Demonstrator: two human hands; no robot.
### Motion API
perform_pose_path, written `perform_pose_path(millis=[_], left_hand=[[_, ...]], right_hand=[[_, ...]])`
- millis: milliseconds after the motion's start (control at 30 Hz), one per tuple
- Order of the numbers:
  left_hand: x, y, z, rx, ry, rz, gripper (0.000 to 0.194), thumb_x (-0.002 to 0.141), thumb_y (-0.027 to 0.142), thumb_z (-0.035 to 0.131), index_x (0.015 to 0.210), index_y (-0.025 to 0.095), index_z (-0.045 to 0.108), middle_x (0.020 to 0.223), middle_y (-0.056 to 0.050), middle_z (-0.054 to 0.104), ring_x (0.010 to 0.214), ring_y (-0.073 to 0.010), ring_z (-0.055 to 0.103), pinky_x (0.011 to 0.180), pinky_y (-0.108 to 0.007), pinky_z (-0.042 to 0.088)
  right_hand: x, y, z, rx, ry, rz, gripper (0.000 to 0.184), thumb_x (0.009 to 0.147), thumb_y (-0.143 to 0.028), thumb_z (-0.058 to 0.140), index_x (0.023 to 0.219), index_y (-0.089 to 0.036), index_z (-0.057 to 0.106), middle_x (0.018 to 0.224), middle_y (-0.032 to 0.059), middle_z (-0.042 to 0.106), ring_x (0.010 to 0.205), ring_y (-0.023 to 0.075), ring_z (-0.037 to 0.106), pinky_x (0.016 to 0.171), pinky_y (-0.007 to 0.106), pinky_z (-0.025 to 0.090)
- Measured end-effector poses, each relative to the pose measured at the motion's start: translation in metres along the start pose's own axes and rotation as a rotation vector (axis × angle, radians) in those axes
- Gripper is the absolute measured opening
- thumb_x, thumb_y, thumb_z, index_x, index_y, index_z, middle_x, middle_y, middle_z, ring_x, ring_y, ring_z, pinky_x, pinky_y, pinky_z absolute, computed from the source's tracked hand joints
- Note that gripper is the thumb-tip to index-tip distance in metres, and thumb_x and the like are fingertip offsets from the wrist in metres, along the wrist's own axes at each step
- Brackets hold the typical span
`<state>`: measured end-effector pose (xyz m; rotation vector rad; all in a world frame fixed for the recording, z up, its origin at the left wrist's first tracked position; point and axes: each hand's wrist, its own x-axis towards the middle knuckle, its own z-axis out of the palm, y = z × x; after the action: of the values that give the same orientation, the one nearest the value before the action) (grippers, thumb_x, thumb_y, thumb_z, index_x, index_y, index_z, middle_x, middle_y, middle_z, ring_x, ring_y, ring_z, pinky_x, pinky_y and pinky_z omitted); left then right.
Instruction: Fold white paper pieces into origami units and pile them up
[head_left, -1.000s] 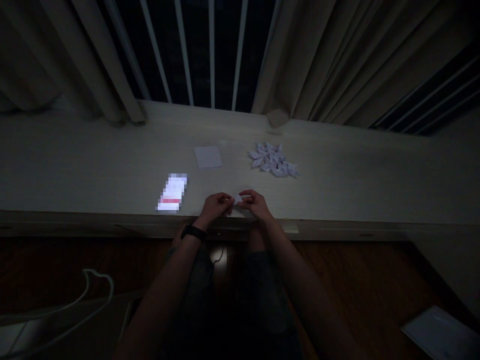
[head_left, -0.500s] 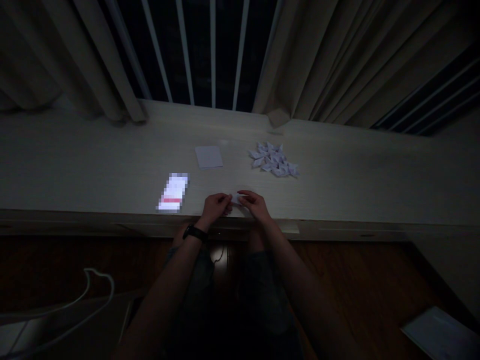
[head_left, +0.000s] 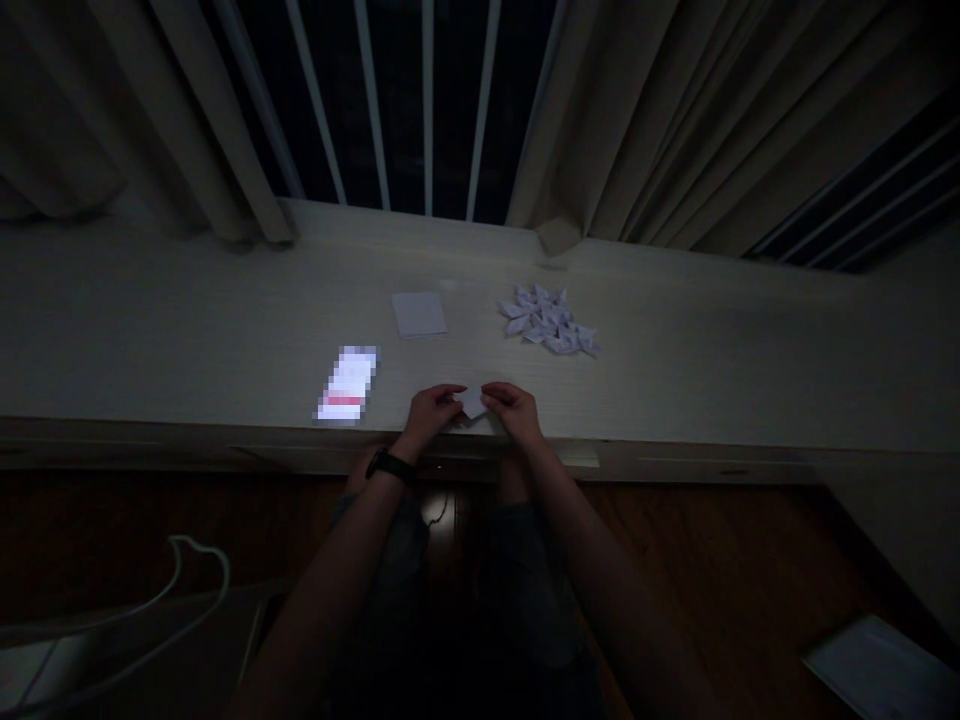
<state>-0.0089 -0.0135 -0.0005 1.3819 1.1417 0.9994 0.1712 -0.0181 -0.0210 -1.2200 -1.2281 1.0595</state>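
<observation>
A small piece of white paper (head_left: 472, 402), apparently folded, is held between my two hands close to the front edge of the pale ledge (head_left: 675, 370). My left hand (head_left: 433, 412) pinches its left side, with a dark watch (head_left: 390, 466) on that wrist. On the opposite side, my right hand (head_left: 514, 408) has thumb and fingers closed on the paper. Beyond my hands to the right lies a heap of several folded white paper pieces (head_left: 551, 320) with pointed ends. A stack of square white paper (head_left: 419, 314) rests further back, slightly left.
Left of my hands a lit phone (head_left: 348, 385), its screen blurred out, lies on the ledge. Curtains (head_left: 637, 120) and a barred window (head_left: 405, 100) stand behind. A white cable (head_left: 225, 575) hangs at lower left, and a flat pale object (head_left: 885, 665) is at lower right.
The paper between my hands has turned and shows a larger face. My right hand has shifted slightly right, and the fingers of both hands sit further apart.
</observation>
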Motion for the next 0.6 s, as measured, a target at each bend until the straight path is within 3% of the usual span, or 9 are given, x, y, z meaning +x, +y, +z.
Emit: perform_pose_path(millis=[233,467,600], left_hand=[[-0.003,0.005,0.001,0.003,0.022,0.027,0.040,0.066,0.018,0.063,0.106,0.013,0.066,0.070,-0.001,0.067,0.056,-0.0136,0.064,0.056,-0.023,0.049],[0.000,-0.002,0.002,-0.047,0.011,0.043,0.050,0.070,0.022,0.064,0.119,0.014,0.059,0.069,0.000,0.065,0.056,-0.0131,0.064,0.055,-0.022,0.050],[0.001,-0.003,0.001,-0.017,0.023,0.050,0.043,0.069,0.022,0.065,0.111,0.013,0.063,0.071,0.000,0.065,0.059,-0.0133,0.065,0.057,-0.022,0.051]], right_hand=[[0.000,0.005,-0.003,-0.042,-0.018,0.002,0.026,0.065,-0.036,0.071,0.085,-0.020,0.070,0.086,0.0048,0.072,0.080,0.0200,0.066,0.080,0.034,0.050],[-0.003,-0.008,-0.004,-0.112,-0.091,-0.029,0.019,0.064,-0.035,0.071,0.078,-0.022,0.072,0.089,0.0035,0.072,0.087,0.0214,0.065,0.087,0.036,0.047],[-0.002,-0.003,-0.003,-0.101,-0.064,-0.012,0.022,0.063,-0.035,0.071,0.081,-0.021,0.071,0.083,0.0036,0.072,0.080,0.0205,0.065,0.082,0.036,0.049]])
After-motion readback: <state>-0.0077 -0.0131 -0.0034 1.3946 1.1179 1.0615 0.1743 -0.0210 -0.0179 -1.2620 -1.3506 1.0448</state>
